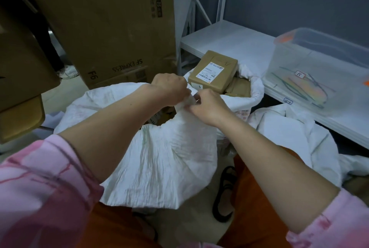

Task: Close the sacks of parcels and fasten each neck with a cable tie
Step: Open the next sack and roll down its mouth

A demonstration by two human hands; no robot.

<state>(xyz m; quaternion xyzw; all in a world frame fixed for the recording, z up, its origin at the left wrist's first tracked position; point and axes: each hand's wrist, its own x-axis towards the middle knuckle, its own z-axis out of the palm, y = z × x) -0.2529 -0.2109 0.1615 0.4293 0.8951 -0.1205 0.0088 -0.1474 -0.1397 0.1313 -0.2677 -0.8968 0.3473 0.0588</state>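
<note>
Near sack (159, 158): white, crumpled, standing on the floor between the person's knees; its mouth cloth is drawn up into a bunch at the top, which I judge is the neck being formed for tying.
Left hand (169, 90): grip clenched on the far side of the bunched cloth, at about 11 o'clock from the neck, holding it gathered.
Right hand (207, 106): fingers pinching the near side of the same bunch, at about 4 o'clock from it; whether a tie is already in this grip I cannot tell.
Neck and grips: the gathered cloth sits directly between the two hands, touching both.
Opening: a gap remains at 8 o'clock of the neck, parcels showing inside, so the closing is not yet done.
Second sack (253, 88): at 1 o'clock, open, a box (213, 68) on top.
Ties (299, 86): coloured, in the tub (319, 48) on the shelf (229, 42) at 2 o'clock, well apart from both hands.
</note>
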